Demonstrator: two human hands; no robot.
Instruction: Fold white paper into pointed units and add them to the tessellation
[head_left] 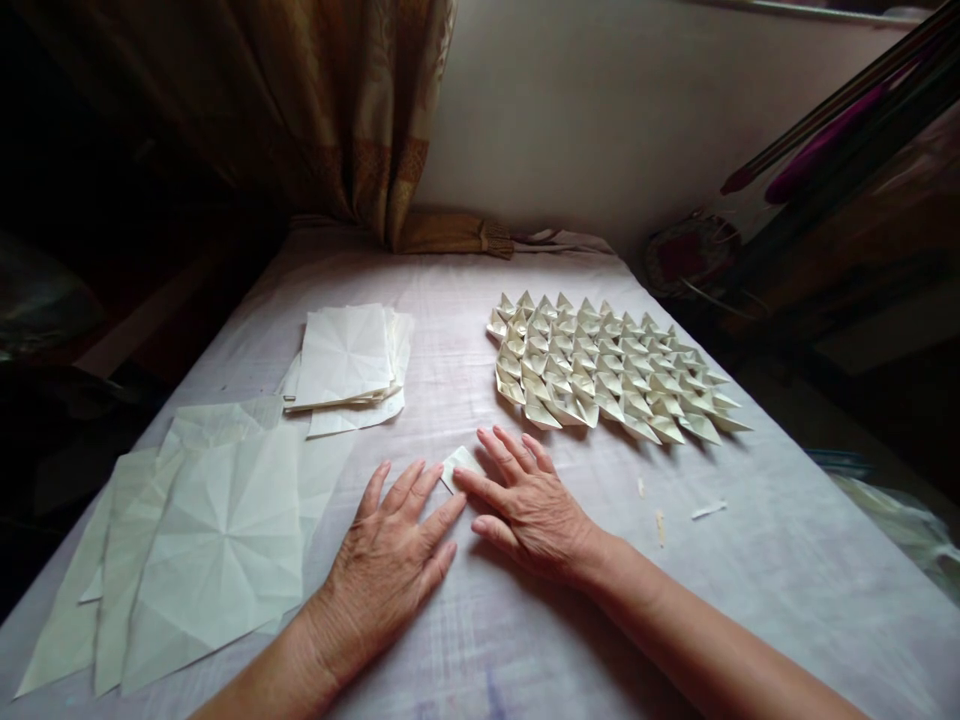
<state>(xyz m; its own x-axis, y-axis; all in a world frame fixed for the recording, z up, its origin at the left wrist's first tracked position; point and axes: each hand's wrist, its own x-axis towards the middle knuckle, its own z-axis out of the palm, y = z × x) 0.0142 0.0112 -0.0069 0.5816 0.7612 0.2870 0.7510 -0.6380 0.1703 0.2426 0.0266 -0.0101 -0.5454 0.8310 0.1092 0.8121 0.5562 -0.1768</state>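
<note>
A small folded piece of white paper [459, 466] lies flat on the cloth between my two hands. My left hand [397, 540] rests palm down with its fingers spread, the fingertips close to the paper's left edge. On the other side, my right hand [529, 505] is also palm down with fingers apart, and its index fingertip touches the paper. The lower part of the paper is hidden by my fingers. Beyond my right hand stand several rows of folded paper boats [592, 365].
Large creased paper sheets [225, 540] overlap at the left, with a stack of smaller creased squares [349, 355] behind them. Paper scraps [709, 510] lie at the right on the pale cloth [465, 640]. A brown curtain [375, 120] hangs at the far edge.
</note>
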